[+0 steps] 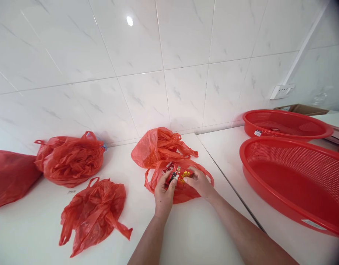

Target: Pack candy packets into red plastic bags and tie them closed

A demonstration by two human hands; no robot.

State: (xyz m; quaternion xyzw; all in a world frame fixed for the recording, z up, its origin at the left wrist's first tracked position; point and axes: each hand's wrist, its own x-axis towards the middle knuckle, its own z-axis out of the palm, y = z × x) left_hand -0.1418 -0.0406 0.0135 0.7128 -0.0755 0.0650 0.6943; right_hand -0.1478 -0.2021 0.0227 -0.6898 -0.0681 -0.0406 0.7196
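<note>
Over an open red plastic bag (186, 197), my left hand (164, 191) is closed on a shiny red printed packet (175, 173) with black and white marks. My right hand (200, 183) pinches its right part, where gold print shows. Whether this is one packet or two pressed together I cannot tell. The bag lies spread on the white table beneath both hands. Just behind it rests another red plastic bag (151, 149), bunched up, with its handles to the right.
A crumpled red bag (94, 213), a rounded full one (72, 162) and a smoother one (11, 178) lie at left. Two red plastic baskets (269, 191) (285, 125) stand at right, near a cardboard box (304, 109). A tiled wall (183, 95) with a socket (282, 91) runs behind.
</note>
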